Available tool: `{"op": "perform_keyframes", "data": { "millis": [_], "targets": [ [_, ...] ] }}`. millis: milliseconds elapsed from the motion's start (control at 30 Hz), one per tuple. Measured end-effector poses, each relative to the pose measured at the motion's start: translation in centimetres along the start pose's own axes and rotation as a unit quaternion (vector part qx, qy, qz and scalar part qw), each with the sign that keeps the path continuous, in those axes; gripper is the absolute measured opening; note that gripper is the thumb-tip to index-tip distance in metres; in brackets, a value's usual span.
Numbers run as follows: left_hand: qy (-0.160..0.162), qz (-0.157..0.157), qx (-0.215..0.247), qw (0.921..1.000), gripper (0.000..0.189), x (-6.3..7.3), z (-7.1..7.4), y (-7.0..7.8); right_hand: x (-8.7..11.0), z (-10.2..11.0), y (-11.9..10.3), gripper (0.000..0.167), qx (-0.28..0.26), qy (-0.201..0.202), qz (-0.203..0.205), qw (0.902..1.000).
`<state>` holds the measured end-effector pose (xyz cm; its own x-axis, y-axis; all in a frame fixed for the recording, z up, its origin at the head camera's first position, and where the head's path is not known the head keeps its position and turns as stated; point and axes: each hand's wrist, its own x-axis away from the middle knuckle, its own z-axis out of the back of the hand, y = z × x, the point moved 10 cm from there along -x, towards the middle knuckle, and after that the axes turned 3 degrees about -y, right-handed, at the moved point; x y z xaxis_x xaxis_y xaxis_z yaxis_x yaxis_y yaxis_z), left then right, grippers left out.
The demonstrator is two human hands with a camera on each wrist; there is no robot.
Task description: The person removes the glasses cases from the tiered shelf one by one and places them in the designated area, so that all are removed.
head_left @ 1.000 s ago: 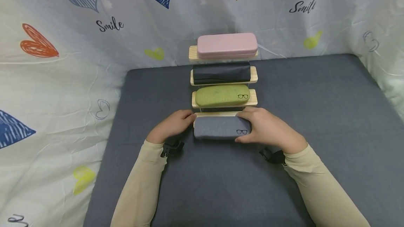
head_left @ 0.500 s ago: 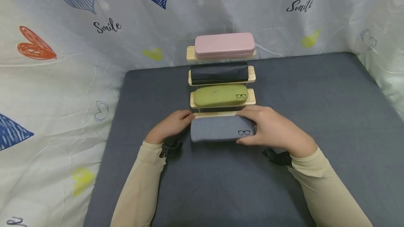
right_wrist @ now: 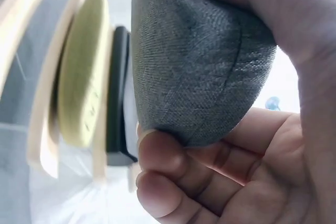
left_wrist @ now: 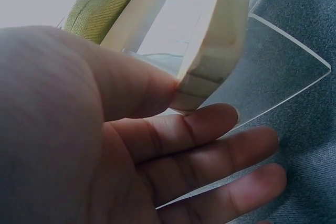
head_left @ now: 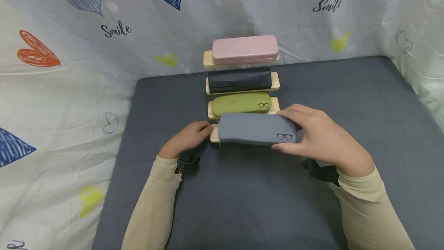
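A grey glasses case [head_left: 251, 128] with a small glasses print is raised over the lowest shelf of a stepped wooden display stand. My right hand [head_left: 319, 134] grips its right end, thumb on the near side and fingers on the far side; the right wrist view shows the fabric end of the case close up. At the left end of that lowest shelf [head_left: 214, 133], my left hand [head_left: 187, 140] pinches the wood between thumb and index finger, the other fingers loosely bent in the left wrist view. Most of this shelf is hidden behind the grey case.
Behind, on higher shelves, lie a green glasses case [head_left: 239, 104], a black case [head_left: 239, 80] and a pink case [head_left: 244, 47] at the top. Clear side panels [left_wrist: 294, 72] join the shelves. The stand is on a dark grey cloth-covered table [head_left: 243, 203] against a heart-printed curtain [head_left: 138, 57].
My right hand has lifted the grey case off the lowest shelf, up and to the right. The shelf's left end now shows. My left hand keeps its place on the shelf.
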<state>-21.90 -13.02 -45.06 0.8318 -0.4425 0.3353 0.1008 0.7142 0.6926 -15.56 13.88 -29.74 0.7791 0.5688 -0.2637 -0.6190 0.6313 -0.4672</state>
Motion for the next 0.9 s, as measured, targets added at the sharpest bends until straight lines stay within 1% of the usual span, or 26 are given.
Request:
{"op": "perform_keyframes", "data": {
  "millis": [200,433,533,667,800,900],
  "targets": [
    [-0.001,0.002,0.009,1.0,0.036,0.1,-0.1,-0.2,0.9,1.9,0.6,0.062,0.015,0.031,-0.013,0.9993],
    [-0.006,-0.005,0.029,0.9995,0.038,-0.1,-0.4,-0.3,1.8,4.3,1.2,0.064,0.024,0.09,0.001,0.9957],
    [-0.009,-0.004,0.034,0.9994,0.039,-0.1,-0.4,-0.3,2.1,5.2,1.6,0.062,0.031,0.106,0.0,0.9938],
    [-0.011,-0.001,0.037,0.9992,0.04,0.0,-0.4,-0.2,2.6,6.3,2.2,0.062,0.038,0.132,-0.008,0.9905],
    [-0.009,0.0,0.036,0.9993,0.038,0.0,-0.3,-0.1,3.1,7.4,2.9,0.062,0.03,0.169,-0.012,0.9852],
    [-0.006,0.001,0.035,0.9994,0.037,0.0,-0.2,-0.1,3.4,8.0,3.6,0.062,0.03,0.186,-0.021,0.9819]
  ]
}}
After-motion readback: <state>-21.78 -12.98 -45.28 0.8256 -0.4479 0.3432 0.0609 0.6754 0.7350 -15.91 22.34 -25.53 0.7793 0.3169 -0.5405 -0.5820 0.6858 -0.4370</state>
